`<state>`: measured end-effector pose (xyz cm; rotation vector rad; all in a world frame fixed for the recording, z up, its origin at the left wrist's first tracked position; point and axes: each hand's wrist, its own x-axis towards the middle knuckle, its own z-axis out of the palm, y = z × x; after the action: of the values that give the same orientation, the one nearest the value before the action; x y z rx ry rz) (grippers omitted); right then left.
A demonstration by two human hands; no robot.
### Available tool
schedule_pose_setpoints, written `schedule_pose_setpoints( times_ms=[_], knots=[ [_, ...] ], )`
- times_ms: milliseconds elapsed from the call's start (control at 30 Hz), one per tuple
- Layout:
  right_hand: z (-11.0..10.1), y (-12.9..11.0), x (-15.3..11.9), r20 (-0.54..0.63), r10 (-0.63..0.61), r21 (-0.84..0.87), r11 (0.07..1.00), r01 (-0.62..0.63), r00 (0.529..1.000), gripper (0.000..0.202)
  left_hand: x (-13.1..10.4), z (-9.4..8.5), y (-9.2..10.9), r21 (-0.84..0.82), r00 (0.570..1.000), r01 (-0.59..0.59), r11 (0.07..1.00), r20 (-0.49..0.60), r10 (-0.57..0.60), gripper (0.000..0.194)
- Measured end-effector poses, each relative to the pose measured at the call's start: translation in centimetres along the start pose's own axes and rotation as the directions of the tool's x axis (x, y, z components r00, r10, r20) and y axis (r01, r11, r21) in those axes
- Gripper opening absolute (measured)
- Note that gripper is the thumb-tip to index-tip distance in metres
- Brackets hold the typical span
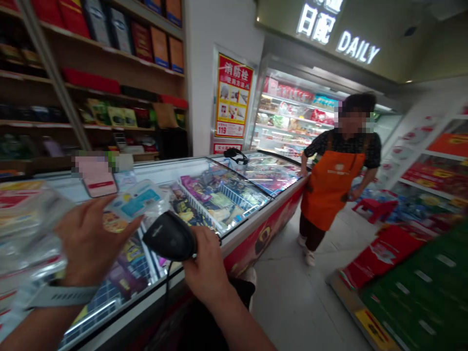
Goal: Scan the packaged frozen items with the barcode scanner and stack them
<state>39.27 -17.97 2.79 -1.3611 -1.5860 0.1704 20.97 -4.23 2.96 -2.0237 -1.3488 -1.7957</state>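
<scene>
The black scanner (170, 238) is in the right hand (206, 268), whose fingers are wrapped round it, above the near edge of the freezer (234, 237). Its visible body has its long axis roughly sideways, reaching from the right hand toward the left hand (86, 236), and its cable (167, 287) hangs below. The left hand is apart from the scanner, with thumb and fingers spread, and seems to grip nothing. The clear package with blue print (141, 199) lies beyond the left thumb, ahead and to the left of the scanner; the phone (95, 176) is just beyond the left fingertips. Whether they touch it, I cannot tell.
</scene>
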Motion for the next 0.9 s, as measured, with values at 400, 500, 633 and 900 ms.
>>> schedule_pose_setpoints(
  times_ms=[400,500,633,900],
  knots=[
    [1.5,0.4,0.5,-0.008,0.016,0.039,0.999,-0.015,1.0,0.041,-0.5,-1.7,-1.3,0.226,0.992,-0.12,0.967,-0.021,0.128,0.057],
    [1.5,0.1,0.9,-0.03,0.047,0.028,0.999,-0.047,0.998,0.039,-0.7,-1.8,-1.4,0.231,0.989,-0.123,0.965,-0.048,0.137,0.056],
    [1.4,-0.3,1.1,-0.049,0.069,0.023,0.997,-0.068,0.996,0.039,-0.8,-1.6,-2.2,0.204,0.988,-0.136,0.969,-0.049,0.149,0.063],
    [2.0,-0.2,1.1,-0.038,0.061,-0.004,0.998,-0.061,0.997,0.043,-1.0,-1.7,-2.2,0.151,0.992,-0.094,0.984,-0.065,0.104,0.065]
  ],
)
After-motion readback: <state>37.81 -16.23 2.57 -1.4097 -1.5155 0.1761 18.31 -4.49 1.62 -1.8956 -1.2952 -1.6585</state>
